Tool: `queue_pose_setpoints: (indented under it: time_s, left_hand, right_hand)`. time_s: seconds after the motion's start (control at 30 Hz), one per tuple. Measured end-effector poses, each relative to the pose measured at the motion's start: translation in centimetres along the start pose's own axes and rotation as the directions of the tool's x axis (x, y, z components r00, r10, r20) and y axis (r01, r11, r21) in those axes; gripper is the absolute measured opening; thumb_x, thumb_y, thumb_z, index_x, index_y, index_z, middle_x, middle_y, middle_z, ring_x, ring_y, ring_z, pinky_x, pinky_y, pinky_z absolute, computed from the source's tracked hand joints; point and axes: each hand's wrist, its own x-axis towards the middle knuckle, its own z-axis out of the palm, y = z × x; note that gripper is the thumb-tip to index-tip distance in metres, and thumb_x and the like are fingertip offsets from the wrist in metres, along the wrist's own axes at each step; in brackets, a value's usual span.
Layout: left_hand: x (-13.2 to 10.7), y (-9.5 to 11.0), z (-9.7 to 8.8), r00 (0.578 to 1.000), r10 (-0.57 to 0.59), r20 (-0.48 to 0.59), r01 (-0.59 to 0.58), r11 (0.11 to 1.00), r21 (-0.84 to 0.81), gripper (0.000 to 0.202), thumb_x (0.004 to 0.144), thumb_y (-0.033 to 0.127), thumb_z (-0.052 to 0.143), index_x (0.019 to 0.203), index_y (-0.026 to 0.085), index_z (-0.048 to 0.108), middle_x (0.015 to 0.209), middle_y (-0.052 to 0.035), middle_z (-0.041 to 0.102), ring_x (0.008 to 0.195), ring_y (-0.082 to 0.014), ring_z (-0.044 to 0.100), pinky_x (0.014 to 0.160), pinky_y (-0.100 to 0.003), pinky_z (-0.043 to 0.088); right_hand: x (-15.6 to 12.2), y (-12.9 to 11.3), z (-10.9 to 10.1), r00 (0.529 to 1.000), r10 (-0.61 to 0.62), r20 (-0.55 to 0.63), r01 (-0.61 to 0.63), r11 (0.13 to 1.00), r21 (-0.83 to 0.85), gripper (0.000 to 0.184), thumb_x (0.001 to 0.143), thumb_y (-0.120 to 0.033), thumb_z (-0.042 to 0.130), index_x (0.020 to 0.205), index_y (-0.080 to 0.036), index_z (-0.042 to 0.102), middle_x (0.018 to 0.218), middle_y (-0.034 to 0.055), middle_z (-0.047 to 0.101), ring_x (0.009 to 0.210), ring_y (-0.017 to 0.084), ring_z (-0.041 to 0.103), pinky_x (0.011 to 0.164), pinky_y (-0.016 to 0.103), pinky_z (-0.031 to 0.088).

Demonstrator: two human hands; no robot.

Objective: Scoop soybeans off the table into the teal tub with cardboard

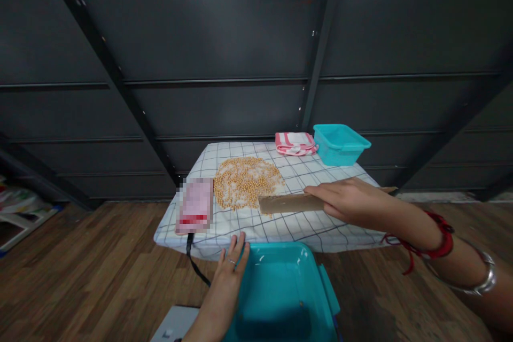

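Observation:
My right hand (348,197) is closed around a long strip of brown cardboard (288,203). The strip's left end lies at the lower right edge of a spread of yellowish beans (248,181), with pale grains among them, on the checked cloth (236,224). My left hand (231,267), fingers stretched and apart, lies along the left rim of a large teal tub (276,248) just below the table's front edge. The thumb is hidden. A few tiny bits dot the tub's floor.
A pink blurred packet or device (196,203) with a black strap (196,267) sits at the table's left. At the back right are a folded pink-and-white towel (295,143) and a smaller teal basket (339,149). A grey object (175,323) shows at bottom left. Dark panels (224,32) rise behind.

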Motion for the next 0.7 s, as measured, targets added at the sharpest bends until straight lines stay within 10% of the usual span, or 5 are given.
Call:
queue_pose_setpoints:
  time_s: [0.7]
  left_hand:
    - [0.0,0.0,0.1,0.999,0.024,-0.041,-0.024,1.000,-0.010,0.094,0.059,-0.017,0.017,0.133,0.037,-0.007,0.144,0.0001,0.006,0.128,-0.0210,0.001,0.102,-0.049,0.026]
  right_hand:
    - [-1.0,-1.0,-0.1,0.997,-0.005,-0.081,0.001,0.999,-0.040,0.027,0.077,-0.008,0.041,0.099,-0.017,0.055,0.078,0.0028,0.063,0.061,0.012,0.055,0.055,0.025,0.041]
